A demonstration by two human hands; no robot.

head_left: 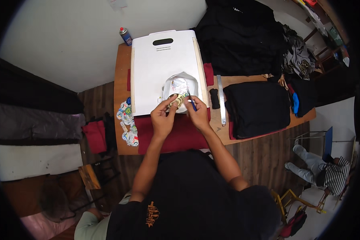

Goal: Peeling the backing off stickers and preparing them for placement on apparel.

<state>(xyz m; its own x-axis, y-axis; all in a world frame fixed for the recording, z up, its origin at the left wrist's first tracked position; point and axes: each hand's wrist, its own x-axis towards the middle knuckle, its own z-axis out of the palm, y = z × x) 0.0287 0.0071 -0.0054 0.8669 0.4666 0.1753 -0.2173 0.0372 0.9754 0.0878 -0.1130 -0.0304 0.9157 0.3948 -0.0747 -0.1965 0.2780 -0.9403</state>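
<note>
My left hand [163, 119] pinches a round gold-and-patterned piece [175, 101] between thumb and fingers. Close beside it, my right hand [198, 116] grips a slim tool with a blue handle [193, 105]; its exact kind is too small to make out. Both hands are over the near edge of a white board [164, 72] with a slot cut at its far end. Just beyond my fingers lies a white, crinkled bag-like sheet [192, 85] with patterned pieces in it. Dark red cloth [170, 136] spreads under the board toward me.
Several patterned cutouts [126, 114] lie left of the board. A spray can [125, 36] stands at the far left corner. On the right are a metal ruler [221, 100], folded black cloth [260, 108] and a black heap [240, 40]. A person [322, 172] is at the right.
</note>
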